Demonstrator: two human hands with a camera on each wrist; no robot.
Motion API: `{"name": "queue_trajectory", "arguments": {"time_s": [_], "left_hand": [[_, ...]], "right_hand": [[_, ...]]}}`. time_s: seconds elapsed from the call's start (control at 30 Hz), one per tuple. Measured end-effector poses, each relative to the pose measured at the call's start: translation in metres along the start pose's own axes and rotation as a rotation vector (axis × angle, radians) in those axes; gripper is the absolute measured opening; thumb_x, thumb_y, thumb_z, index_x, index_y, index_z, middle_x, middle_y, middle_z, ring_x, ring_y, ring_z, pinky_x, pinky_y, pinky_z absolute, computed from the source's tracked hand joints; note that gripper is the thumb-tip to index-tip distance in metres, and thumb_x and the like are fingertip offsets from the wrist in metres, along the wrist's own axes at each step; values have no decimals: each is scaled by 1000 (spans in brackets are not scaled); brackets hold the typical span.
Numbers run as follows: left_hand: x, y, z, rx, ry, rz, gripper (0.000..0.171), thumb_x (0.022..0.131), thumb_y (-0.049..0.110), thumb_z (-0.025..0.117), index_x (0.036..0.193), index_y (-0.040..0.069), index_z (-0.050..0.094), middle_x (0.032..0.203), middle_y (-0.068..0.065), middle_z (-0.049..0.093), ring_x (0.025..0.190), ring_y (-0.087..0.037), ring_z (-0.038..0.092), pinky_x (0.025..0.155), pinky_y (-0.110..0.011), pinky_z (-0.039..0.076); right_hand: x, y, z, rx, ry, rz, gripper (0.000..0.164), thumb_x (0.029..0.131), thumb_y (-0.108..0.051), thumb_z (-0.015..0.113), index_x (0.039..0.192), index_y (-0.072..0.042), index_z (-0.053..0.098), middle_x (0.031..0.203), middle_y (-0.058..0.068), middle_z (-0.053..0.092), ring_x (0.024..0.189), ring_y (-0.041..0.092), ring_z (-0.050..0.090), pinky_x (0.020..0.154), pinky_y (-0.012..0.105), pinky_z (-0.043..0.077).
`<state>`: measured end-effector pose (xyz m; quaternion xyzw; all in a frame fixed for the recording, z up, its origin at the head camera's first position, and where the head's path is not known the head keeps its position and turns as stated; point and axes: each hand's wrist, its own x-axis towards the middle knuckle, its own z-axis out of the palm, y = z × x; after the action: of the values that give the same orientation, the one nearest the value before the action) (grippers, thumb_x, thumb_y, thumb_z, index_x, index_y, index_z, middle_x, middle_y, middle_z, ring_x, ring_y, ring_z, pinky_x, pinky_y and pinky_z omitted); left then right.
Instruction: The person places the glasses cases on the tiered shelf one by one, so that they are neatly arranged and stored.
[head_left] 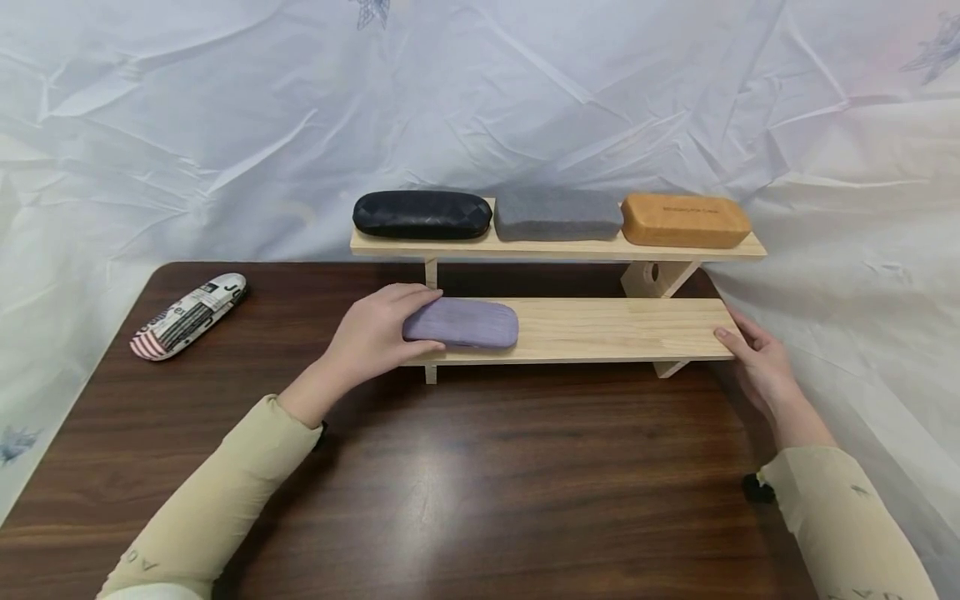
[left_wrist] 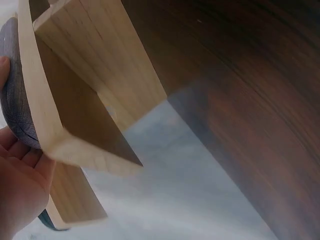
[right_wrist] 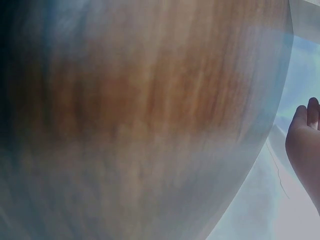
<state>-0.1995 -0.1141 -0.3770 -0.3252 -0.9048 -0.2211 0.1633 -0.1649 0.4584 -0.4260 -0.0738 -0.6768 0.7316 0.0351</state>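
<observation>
- Your L hand point(head_left: 382, 327) has the purple case point(head_left: 480, 323) by its L end: thumb on the near side, fingers on the far side, pinching it btwn them.
- Purple case is at the L end of the lower shelf point(head_left: 615, 327), lengthwise along the board.
- L wrist view: your fingertips are at the case's end, right beside the board's end. Can't tell if all fingers touch it.
- Your R hand point(head_left: 763, 367) grips the R end of the lower shelf: thumb on top, other fingers round the end, partly hidden. Can't tell how far they reach under.
- R wrist view: mostly blurred brown; your hand is cut off at the R edge, so no detail on its grip there.
- Upper shelf point(head_left: 558, 247), behind & above the lower, has 3 cases in a row, L to R: black case point(head_left: 422, 214) w/ checked pattern, gray case point(head_left: 558, 214), tan case point(head_left: 686, 221) w/ small print.
- Newsprint case point(head_left: 187, 317) lies at an angle on the table point(head_left: 465, 483), L of the rack & well apart from your L hand; red stripes at its near end.
- Table's dark brown wood; wrinkled white sheet point(head_left: 247, 125) hangs behind.
</observation>
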Motion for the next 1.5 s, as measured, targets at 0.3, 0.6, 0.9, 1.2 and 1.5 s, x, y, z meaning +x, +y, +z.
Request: {"name": "queue_trajectory", "arguments": {"time_s": [0.3, 0.6, 0.9, 1.2, 1.5], "left_hand": [[12, 12, 12, -21, -18, 42, 74, 81, 42, 93, 141, 6, 68, 136, -15, 72, 127, -33, 68, 107, -48, 56], [15, 18, 17, -18, -45, -15, 75, 80, 46, 93, 139, 6, 69, 134, -14, 72, 126, -32, 68, 106, -47, 56], [16, 18, 20, -33, -45, -57, 76, 77, 48, 95, 137, 8, 71, 130, -11, 74, 122, -30, 69, 103, -46, 58], [16, 16, 16, -70, -95, -38, 75, 80, 46, 94, 140, 7, 69, 132, -13, 72, 124, -32, 68, 107, -48, 55], [11, 7, 1, -102, -79, -18, 73, 83, 42, 92, 141, 6, 68, 139, -15, 69, 133, -34, 63, 114, -50, 51]], "right_hand": [[1, -2, 2, -9, 2, 18, 67, 106, -10, 65, 165, -20, 37, 174, -8, 30, 144, 5, 39, 93, 3, 48], [2, -1, 1, -21, -1, 23, 69, 107, -11, 64, 167, -19, 32, 176, -7, 27, 146, 6, 37, 105, 5, 43], [1, 0, 0, 0, -5, 12, 67, 107, -10, 63, 166, -20, 35, 165, -7, 40, 133, -2, 47, 106, 5, 42], [-1, 2, 0, 27, -8, -16, 62, 106, -7, 63, 163, -20, 42, 155, -7, 49, 125, -4, 52, 96, 5, 46], [0, 2, -2, 41, -27, -30, 61, 106, -4, 62, 163, -19, 43, 149, -12, 55, 115, -9, 57, 96, 5, 46]]}}
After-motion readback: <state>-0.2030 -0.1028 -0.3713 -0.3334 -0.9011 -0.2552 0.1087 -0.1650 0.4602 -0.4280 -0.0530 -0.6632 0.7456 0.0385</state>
